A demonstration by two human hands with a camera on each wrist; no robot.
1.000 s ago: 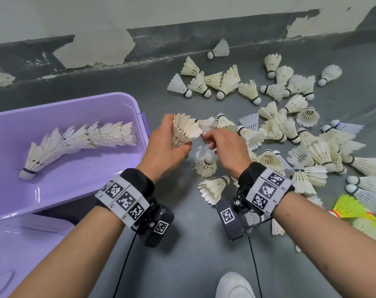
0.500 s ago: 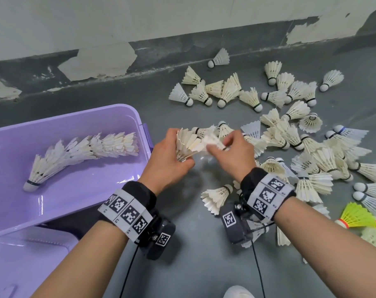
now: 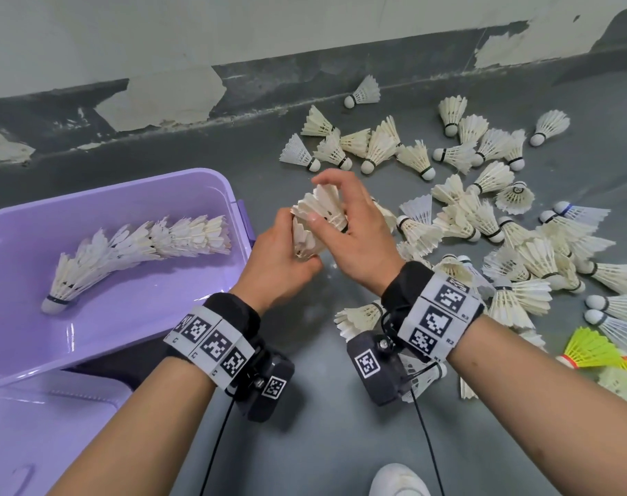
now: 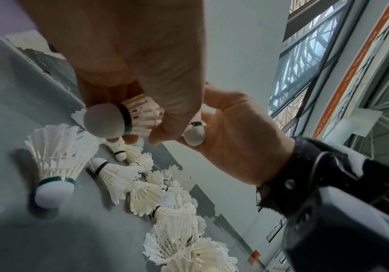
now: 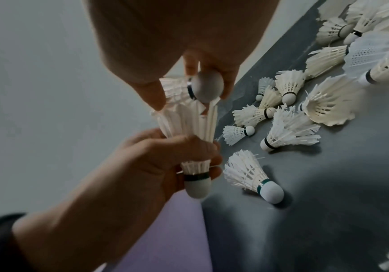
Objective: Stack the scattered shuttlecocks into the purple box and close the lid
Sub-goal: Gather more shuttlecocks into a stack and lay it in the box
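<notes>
My left hand (image 3: 281, 257) grips a white feather shuttlecock (image 5: 188, 132) by its lower skirt, with the cork (image 5: 198, 186) pointing back at my wrist. My right hand (image 3: 356, 234) pinches a second shuttlecock (image 3: 322, 205) and holds its cork (image 5: 207, 88) at the open feather end of the first. The purple box (image 3: 183, 180) stands open to the left, and a long curved stack of shuttlecocks (image 3: 136, 250) lies inside it. Its purple lid (image 3: 36, 442) lies flat at the lower left. Many loose shuttlecocks (image 3: 483, 223) are scattered over the grey floor on the right.
A wall with peeling paint (image 3: 168, 98) runs along the back. A yellow-green shuttlecock (image 3: 587, 349) lies at the right edge. One white shuttlecock (image 3: 358, 316) lies on the floor under my right wrist. A white shoe tip (image 3: 398, 481) shows at the bottom.
My right hand has brought a shuttlecock up from the floor pile and turned its cork toward the feather end of the one in my left hand. Both hands have risen slightly.
</notes>
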